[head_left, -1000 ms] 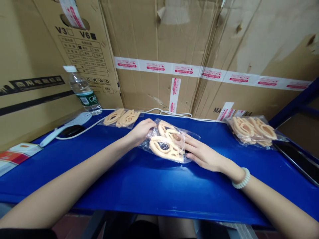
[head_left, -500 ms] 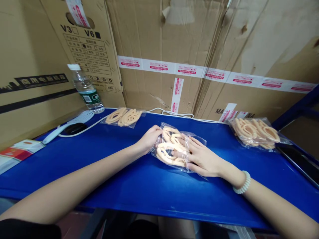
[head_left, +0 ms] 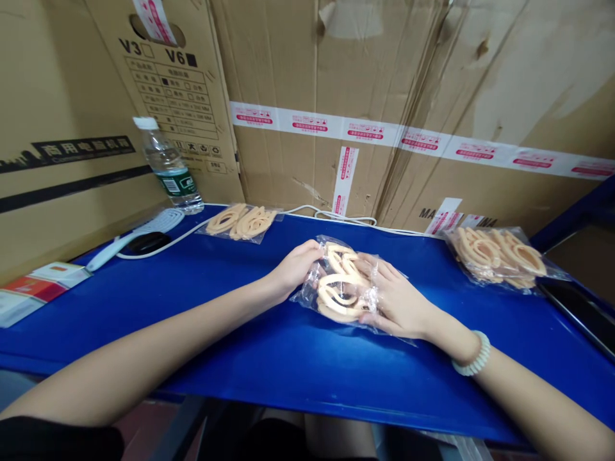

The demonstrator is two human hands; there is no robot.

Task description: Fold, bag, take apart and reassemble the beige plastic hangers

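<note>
A clear plastic bag point(head_left: 307, 296) with several tan, oval loop-shaped pieces point(head_left: 339, 294) in it lies at the middle of the blue table. At its left edge, my left hand point(head_left: 303, 264) is closed on the plastic, its fingertips partly hidden. My right hand point(head_left: 396, 294) has its fingers under the plastic at the bag's right end, curled around the tan loops. A pale beaded bracelet point(head_left: 475, 356) circles my right wrist.
Behind stand taped cardboard boxes point(head_left: 298, 64). A flat bag of tan loops point(head_left: 245, 221) and a fuller one point(head_left: 500, 256) lie at the back. Also on the blue table point(head_left: 230, 358) are a water bottle point(head_left: 173, 173), hairbrush point(head_left: 125, 243), black mouse point(head_left: 148, 242), white cable point(head_left: 336, 216) and phone point(head_left: 581, 317).
My right hand's fingers have drawn closer together and reach further under the plastic. The tan loops sit slightly further right in the bag. My left hand still grips its left edge.
</note>
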